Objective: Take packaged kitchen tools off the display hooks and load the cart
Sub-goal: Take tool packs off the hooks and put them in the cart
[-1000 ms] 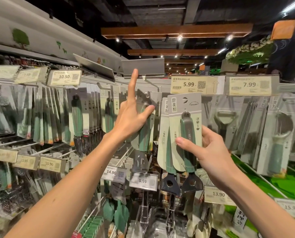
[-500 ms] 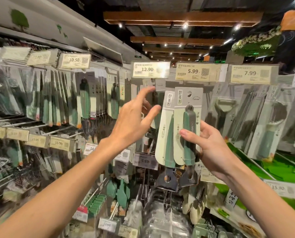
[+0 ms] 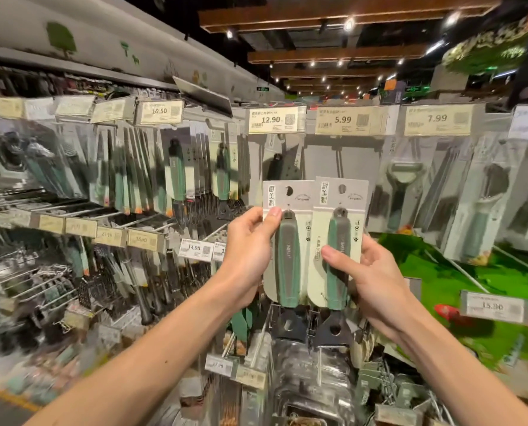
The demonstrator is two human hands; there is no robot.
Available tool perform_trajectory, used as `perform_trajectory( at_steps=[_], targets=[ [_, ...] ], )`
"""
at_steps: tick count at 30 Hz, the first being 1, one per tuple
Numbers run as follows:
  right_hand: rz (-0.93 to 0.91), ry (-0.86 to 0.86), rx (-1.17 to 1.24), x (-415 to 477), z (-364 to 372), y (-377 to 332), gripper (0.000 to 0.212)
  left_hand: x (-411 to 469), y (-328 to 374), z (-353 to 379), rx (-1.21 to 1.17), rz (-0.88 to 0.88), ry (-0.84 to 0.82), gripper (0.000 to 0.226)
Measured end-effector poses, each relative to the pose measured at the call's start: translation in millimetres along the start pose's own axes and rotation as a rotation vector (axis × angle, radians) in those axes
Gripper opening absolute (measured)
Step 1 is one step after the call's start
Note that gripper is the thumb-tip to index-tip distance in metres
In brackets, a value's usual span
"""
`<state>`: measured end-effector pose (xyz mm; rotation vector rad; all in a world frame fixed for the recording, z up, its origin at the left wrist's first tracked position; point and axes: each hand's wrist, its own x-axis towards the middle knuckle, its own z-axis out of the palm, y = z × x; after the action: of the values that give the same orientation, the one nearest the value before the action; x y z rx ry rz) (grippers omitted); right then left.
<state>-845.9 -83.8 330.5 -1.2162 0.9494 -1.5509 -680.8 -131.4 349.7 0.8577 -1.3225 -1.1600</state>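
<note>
Two carded kitchen tools with green handles and black heads hang side by side in front of the display, off the hooks. My left hand (image 3: pixel 247 256) grips the left packaged tool (image 3: pixel 287 256), thumb on the top of its handle. My right hand (image 3: pixel 376 278) grips the right packaged tool (image 3: pixel 338 262), thumb across its handle. More packaged tools (image 3: pixel 176 176) hang on the display hooks behind and to the left. No cart is in view.
Price tags (image 3: pixel 276 119) reading 12.90, 5.99 and 7.99 line the top rail. Packaged peelers (image 3: pixel 404 186) hang at the right. Wire hooks (image 3: pixel 56 207) jut out at the left, with graters and clear containers (image 3: pixel 312 379) lower down.
My left hand left the rack and took hold of one of the two packages that my right hand held. Both packages came down and toward me, now spread apart.
</note>
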Motion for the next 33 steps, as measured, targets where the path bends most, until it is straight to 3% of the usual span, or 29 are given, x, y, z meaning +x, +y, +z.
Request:
perform_trajectory(
  at_steps=[5, 8, 11, 15, 22, 27, 33],
  targets=[
    [-0.004, 0.078, -0.090, 0, 2, 7, 0.037, 7, 0, -15, 0.042, -0.016, 0.106, 0.017],
    [-0.050, 0.111, -0.196, 13, 5, 3, 0.025, 21, 6, -27, 0.164, 0.058, 0.171, 0.020],
    [-0.120, 0.118, -0.409, 31, 11, -3, 0.011, 39, 11, -42, 0.335, 0.182, 0.132, 0.040],
    [-0.164, 0.099, -0.517, 58, 24, -7, 0.002, 67, 30, -53, 0.665, 0.264, 0.029, 0.035],
    [-0.161, 0.136, -0.481, 99, 38, -5, 0.007, 122, 47, -49, 1.049, 0.493, -0.016, 0.043],
    [-0.237, 0.135, -0.484, 118, 43, -9, 0.015, 130, 55, -51, 1.023, 0.784, 0.037, 0.045],
    [-0.234, 0.137, -0.495, 137, 51, -11, 0.014, 149, 69, -60, 1.182, 0.802, 0.070, 0.063]
  ],
)
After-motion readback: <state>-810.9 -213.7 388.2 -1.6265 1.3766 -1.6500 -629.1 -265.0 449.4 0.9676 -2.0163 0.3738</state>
